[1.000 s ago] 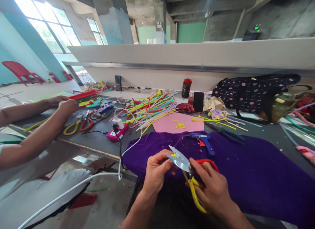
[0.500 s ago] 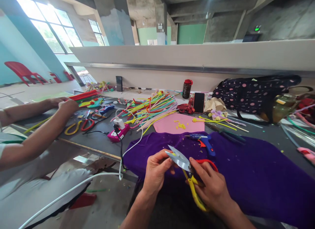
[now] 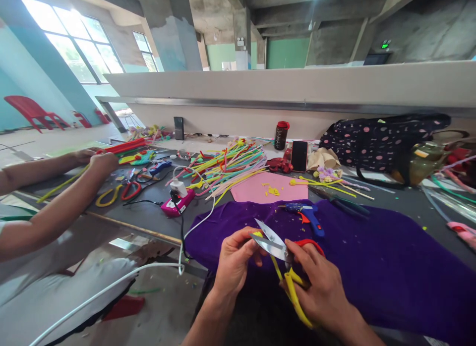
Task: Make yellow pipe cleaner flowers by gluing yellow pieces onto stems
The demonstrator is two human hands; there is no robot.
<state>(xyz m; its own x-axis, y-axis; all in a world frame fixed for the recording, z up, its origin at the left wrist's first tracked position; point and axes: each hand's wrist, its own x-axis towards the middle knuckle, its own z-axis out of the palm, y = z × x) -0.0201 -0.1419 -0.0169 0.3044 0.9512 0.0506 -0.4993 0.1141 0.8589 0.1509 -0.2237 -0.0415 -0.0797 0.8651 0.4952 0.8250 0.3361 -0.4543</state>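
Observation:
My right hand (image 3: 323,279) is closed around a pair of scissors (image 3: 270,246) with one red and one yellow handle. Their blades stand apart and point up to the left, over the fingertips of my left hand. My left hand (image 3: 235,261) pinches a yellow pipe cleaner (image 3: 257,234), whose bunched end shows beside the blades. Its stem runs down behind the scissors, and my fingers hide part of it. Just beyond the hands, a blue glue gun (image 3: 311,218) lies on a purple cloth (image 3: 372,266).
Yellow clippings lie on a pink sheet (image 3: 245,190). Behind are a heap of coloured pipe cleaners (image 3: 234,162), a phone (image 3: 299,156) and a bottle (image 3: 281,136). A magenta power strip (image 3: 177,204) with a white cable sits left. Another person's arms (image 3: 70,197) work at far left.
The scissor blades have spread a little wider, and the yellow handle has swung slightly downward. More of the yellow bunched end shows at my left fingertips.

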